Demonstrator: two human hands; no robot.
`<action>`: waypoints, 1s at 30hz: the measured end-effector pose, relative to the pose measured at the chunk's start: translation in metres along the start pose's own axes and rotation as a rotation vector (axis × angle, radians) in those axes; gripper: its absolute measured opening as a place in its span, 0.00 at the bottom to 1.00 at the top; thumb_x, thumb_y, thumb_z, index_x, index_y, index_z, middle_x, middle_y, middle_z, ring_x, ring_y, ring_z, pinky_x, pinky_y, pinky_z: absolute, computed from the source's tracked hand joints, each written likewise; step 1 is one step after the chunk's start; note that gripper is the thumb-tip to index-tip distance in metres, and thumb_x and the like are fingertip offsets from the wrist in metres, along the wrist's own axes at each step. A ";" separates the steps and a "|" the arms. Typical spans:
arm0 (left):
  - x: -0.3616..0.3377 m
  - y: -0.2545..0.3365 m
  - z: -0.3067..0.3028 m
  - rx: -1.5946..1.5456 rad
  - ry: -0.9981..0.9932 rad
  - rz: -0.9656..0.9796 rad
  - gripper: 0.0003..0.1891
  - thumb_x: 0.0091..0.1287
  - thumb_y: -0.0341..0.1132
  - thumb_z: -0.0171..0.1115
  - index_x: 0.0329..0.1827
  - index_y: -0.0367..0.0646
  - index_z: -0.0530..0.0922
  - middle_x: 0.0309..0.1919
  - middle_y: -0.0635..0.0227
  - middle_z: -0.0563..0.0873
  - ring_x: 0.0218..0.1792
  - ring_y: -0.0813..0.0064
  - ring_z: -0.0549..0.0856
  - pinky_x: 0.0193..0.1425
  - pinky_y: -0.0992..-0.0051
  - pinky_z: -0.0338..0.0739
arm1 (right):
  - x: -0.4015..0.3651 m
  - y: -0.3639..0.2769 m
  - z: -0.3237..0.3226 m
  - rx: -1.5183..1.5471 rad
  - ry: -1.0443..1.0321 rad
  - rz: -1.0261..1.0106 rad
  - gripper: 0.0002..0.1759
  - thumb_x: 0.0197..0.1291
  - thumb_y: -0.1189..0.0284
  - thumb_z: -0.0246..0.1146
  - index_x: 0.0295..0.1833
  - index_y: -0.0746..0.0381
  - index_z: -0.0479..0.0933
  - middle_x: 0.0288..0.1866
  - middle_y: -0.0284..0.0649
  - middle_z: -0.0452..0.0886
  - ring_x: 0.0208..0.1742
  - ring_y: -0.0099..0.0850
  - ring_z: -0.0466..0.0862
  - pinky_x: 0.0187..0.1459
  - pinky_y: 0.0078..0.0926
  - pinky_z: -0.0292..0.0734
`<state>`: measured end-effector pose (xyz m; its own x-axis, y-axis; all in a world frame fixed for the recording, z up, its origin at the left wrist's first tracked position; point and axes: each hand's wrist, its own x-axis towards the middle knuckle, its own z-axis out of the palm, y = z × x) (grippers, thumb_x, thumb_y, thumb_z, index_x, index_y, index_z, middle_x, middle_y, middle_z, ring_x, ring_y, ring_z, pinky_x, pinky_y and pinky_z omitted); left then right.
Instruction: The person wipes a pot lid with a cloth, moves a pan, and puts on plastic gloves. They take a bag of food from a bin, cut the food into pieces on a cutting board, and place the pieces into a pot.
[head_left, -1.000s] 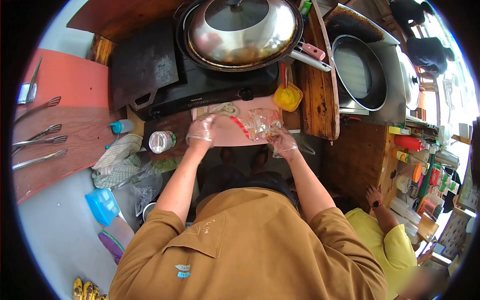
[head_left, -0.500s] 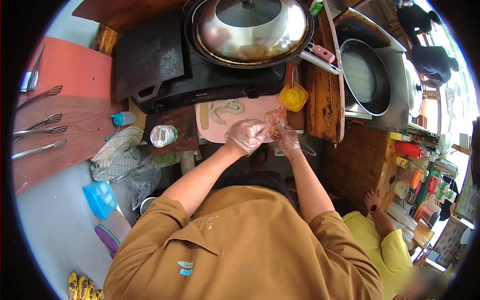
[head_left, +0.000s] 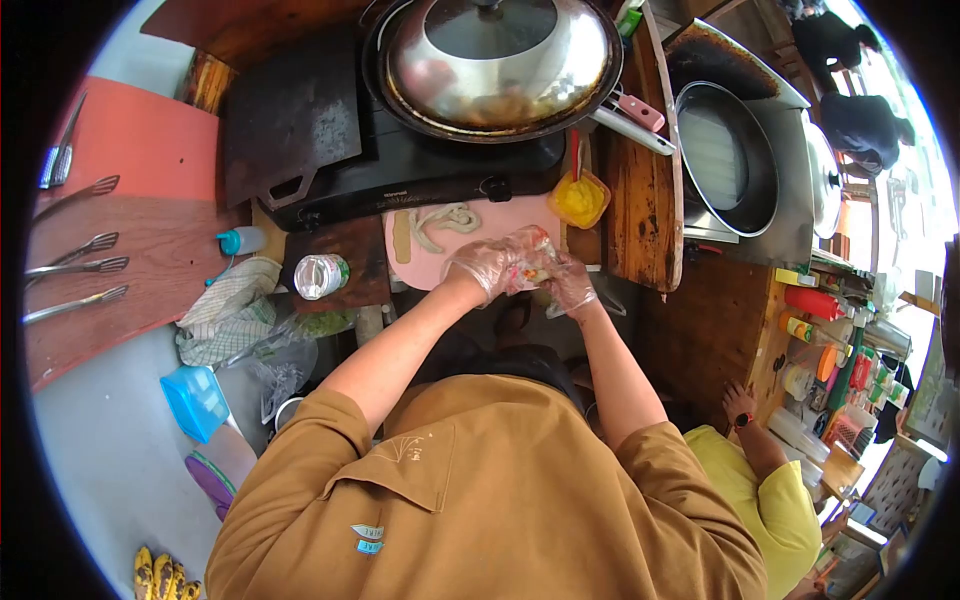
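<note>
Nearest the camera is the wearer's brown shirt [head_left: 480,480]. Beyond it, the left hand [head_left: 478,270] and right hand [head_left: 570,286], both in thin clear gloves, meet over the near edge of a pink board [head_left: 425,270]. Between them is a crumpled clear packet [head_left: 528,277] with reddish and pale matter showing. The left fingers appear closed about its left side; the right fingers appear drawn together on its right side. Glare and plastic hide the exact fingertip contact.

Step in hand, as judged: two-handed handling of the packet, probably working at its plastic. The next move calls for a firm hold by one hand and a light pull by the other, with the packet kept level so that nothing spills.

Farther up the board lie a looped pale strip [head_left: 455,215] and a straight tan strip [head_left: 402,236]. A jar [head_left: 318,276] stands left of the board; a tub of yellow food [head_left: 580,200] sits at its far right corner.

Beyond are a black stove [head_left: 430,187], a domed lid [head_left: 450,70] on a pan, and a dark flat plate [head_left: 290,125]. To the right, past a wooden panel [head_left: 640,170], is a wide pan [head_left: 722,160]. A co-worker's hand [head_left: 738,402] is well apart.
</note>
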<state>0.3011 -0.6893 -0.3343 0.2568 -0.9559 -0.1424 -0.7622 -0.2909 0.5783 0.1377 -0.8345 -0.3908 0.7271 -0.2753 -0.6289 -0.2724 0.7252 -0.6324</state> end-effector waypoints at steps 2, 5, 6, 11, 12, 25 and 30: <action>0.000 -0.001 -0.005 -0.014 0.013 0.006 0.27 0.56 0.36 0.70 0.62 0.49 0.78 0.46 0.59 0.87 0.46 0.55 0.86 0.51 0.60 0.81 | 0.002 0.004 0.000 0.014 0.004 -0.019 0.17 0.68 0.66 0.66 0.56 0.65 0.77 0.47 0.35 0.84 0.45 0.25 0.85 0.41 0.22 0.83; 0.004 0.002 -0.018 0.043 -0.119 0.007 0.30 0.55 0.39 0.72 0.64 0.50 0.76 0.47 0.60 0.87 0.49 0.55 0.85 0.53 0.61 0.80 | 0.008 0.015 -0.005 0.084 0.002 -0.065 0.16 0.68 0.66 0.65 0.55 0.65 0.77 0.46 0.35 0.83 0.44 0.25 0.84 0.42 0.23 0.82; 0.005 -0.004 -0.013 0.037 -0.124 0.044 0.31 0.55 0.41 0.73 0.64 0.50 0.75 0.46 0.59 0.87 0.49 0.55 0.85 0.54 0.61 0.80 | 0.007 0.016 -0.002 0.136 -0.021 -0.049 0.16 0.69 0.67 0.65 0.56 0.65 0.77 0.47 0.35 0.83 0.45 0.26 0.84 0.44 0.24 0.82; 0.016 0.015 -0.033 -0.007 -0.143 0.122 0.31 0.54 0.48 0.76 0.59 0.46 0.78 0.46 0.55 0.86 0.50 0.52 0.84 0.56 0.60 0.78 | 0.008 0.017 -0.003 0.349 -0.160 -0.046 0.17 0.71 0.71 0.61 0.61 0.65 0.73 0.54 0.38 0.81 0.54 0.30 0.82 0.56 0.30 0.79; 0.018 0.016 -0.033 -0.003 -0.184 0.116 0.30 0.53 0.50 0.76 0.55 0.44 0.79 0.45 0.55 0.86 0.50 0.52 0.84 0.56 0.59 0.78 | 0.008 0.015 -0.002 0.354 -0.195 -0.044 0.20 0.71 0.72 0.61 0.64 0.65 0.71 0.57 0.38 0.80 0.57 0.31 0.81 0.60 0.32 0.77; 0.019 0.019 0.009 -0.764 -0.287 -0.573 0.18 0.60 0.38 0.69 0.50 0.37 0.84 0.43 0.51 0.88 0.45 0.55 0.87 0.53 0.62 0.80 | 0.006 -0.004 0.000 0.154 -0.227 0.054 0.25 0.68 0.71 0.65 0.69 0.59 0.69 0.58 0.38 0.79 0.57 0.31 0.82 0.56 0.37 0.82; 0.030 0.015 0.009 -0.183 -0.132 -0.513 0.13 0.61 0.33 0.59 0.43 0.38 0.86 0.40 0.50 0.87 0.46 0.52 0.87 0.53 0.64 0.79 | 0.014 -0.009 -0.001 -0.063 -0.088 -0.013 0.23 0.61 0.68 0.72 0.60 0.61 0.76 0.48 0.35 0.81 0.49 0.27 0.83 0.49 0.25 0.82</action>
<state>0.2923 -0.7228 -0.3378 0.4820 -0.6942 -0.5346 -0.4407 -0.7194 0.5369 0.1495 -0.8454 -0.3943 0.7826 -0.2255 -0.5802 -0.3001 0.6800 -0.6690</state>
